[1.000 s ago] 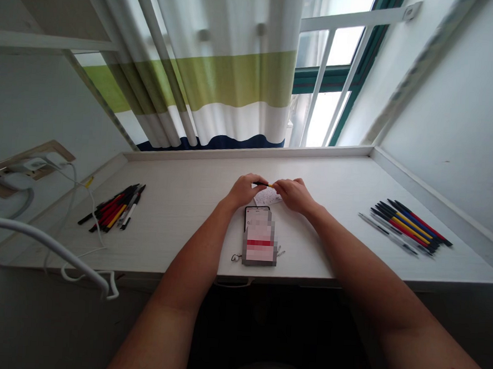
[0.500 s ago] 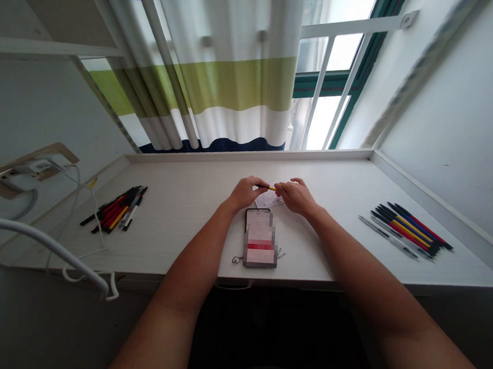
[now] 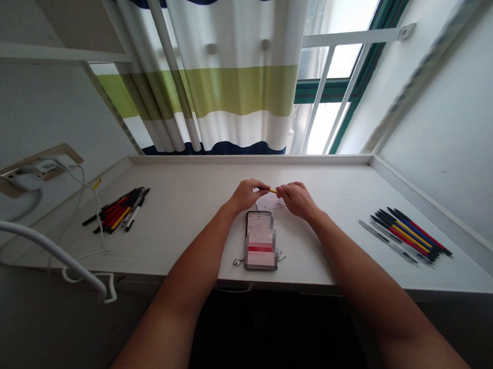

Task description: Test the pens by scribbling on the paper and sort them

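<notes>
Between my two hands a yellow pen (image 3: 273, 191) with a dark end lies level, just above a scribbled sheet of paper (image 3: 268, 201). My left hand (image 3: 246, 193) pinches the dark end between thumb and fingers. The other end is gripped by my right hand (image 3: 294, 196), whose fingers curl around it and hide its tip. Nearer to me, below the paper, a phone (image 3: 262, 241) rests on the desk with its screen lit and partly blurred out.
On the left lies a loose heap of pens and pen parts (image 3: 119, 210). Several pens (image 3: 408, 233) lie in a slanted row on the right. A white cable (image 3: 99, 209) crosses the white desk (image 3: 195, 203) from the wall socket (image 3: 30, 168). A curtain (image 3: 235, 89) hangs behind.
The view has tilted slightly upward, so everything sits a little lower. My right hand's raised finger has drawn in toward the others. Both hands still hold the pen.
</notes>
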`<state>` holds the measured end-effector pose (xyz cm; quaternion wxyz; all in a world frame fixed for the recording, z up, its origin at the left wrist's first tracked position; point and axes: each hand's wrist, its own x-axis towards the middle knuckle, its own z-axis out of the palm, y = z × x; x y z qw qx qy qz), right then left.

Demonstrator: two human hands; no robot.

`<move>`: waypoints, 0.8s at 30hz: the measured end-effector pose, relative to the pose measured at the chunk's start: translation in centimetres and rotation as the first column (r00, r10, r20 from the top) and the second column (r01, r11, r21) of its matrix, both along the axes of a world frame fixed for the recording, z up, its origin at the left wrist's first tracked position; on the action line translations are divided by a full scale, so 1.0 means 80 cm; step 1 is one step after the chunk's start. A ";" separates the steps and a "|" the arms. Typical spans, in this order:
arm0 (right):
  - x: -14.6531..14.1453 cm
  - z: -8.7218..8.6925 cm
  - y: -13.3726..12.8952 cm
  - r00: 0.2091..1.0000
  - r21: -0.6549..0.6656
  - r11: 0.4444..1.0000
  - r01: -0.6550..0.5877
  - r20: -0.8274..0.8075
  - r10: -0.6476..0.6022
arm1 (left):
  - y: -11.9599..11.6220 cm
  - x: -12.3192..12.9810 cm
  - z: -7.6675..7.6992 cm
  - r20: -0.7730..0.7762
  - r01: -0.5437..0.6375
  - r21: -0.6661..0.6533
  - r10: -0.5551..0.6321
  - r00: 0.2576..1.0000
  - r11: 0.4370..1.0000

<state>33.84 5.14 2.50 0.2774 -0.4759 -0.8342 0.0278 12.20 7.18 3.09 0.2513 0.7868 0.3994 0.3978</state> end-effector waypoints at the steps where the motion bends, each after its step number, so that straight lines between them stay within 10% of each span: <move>1: 0.000 0.001 0.000 1.000 0.005 1.000 0.000 -0.013 0.000 | 0.000 0.000 0.000 0.008 0.005 -0.001 -0.005 1.000 1.000; 15: 0.003 0.003 0.002 1.000 -0.070 0.998 -0.004 0.005 0.004 | 0.003 -0.006 -0.002 0.073 0.049 -0.066 -0.044 0.996 0.997; 24: 0.008 0.007 -0.001 0.893 -0.187 0.978 0.089 -0.420 -0.162 | 0.000 0.004 -0.002 0.241 -0.014 -0.057 0.027 0.970 0.998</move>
